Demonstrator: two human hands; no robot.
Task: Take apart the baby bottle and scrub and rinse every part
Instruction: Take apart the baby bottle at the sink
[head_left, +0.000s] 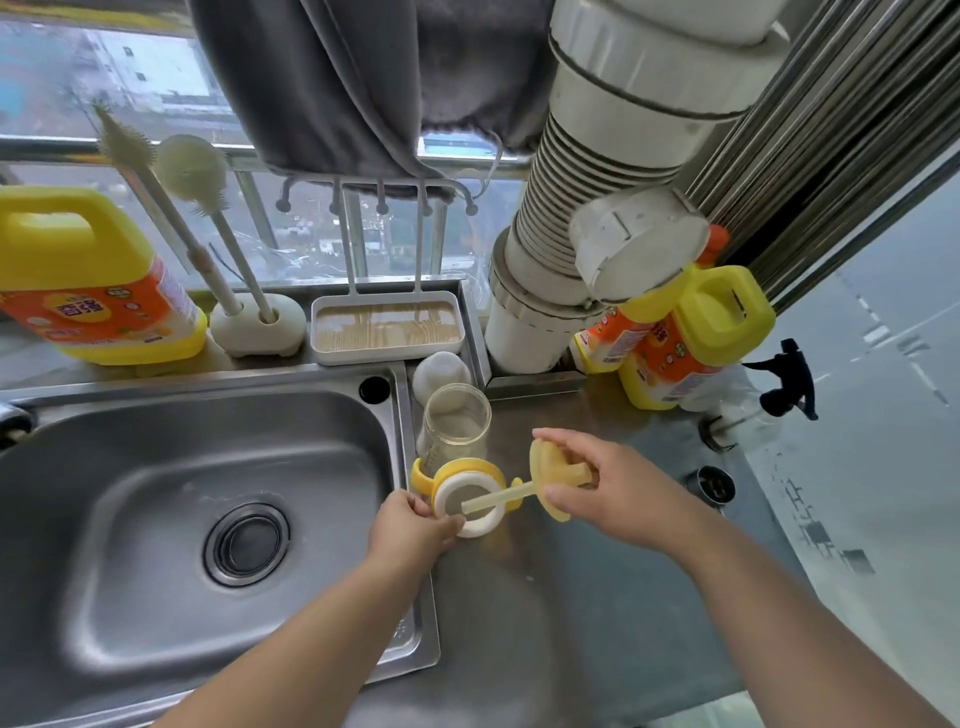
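Steel sink (156, 467) sits left of both hands; counter (597, 597) under them. Big yellow detergent jug (88, 280) far back-left, brush stand (257, 325) and white tray (387, 327) behind the sink, two more yellow bottles (691, 332) back-right by the white pipe (597, 182). Bottle body (457, 421), open-topped and upright, stands just beyond the fingers of both hands; white cap (441, 371) right behind it. Left hand (410, 525): fingers curled, pinching the rim of the collar ring (470, 501) with yellow handles, ring tilted up off the counter. Right hand (618, 483): fingers closed around the yellow silicone nipple (550, 467); its straw (498, 500) runs left from the fingertips across the ring's opening. Straw tip lies close to the left thumb; can't tell if touching.
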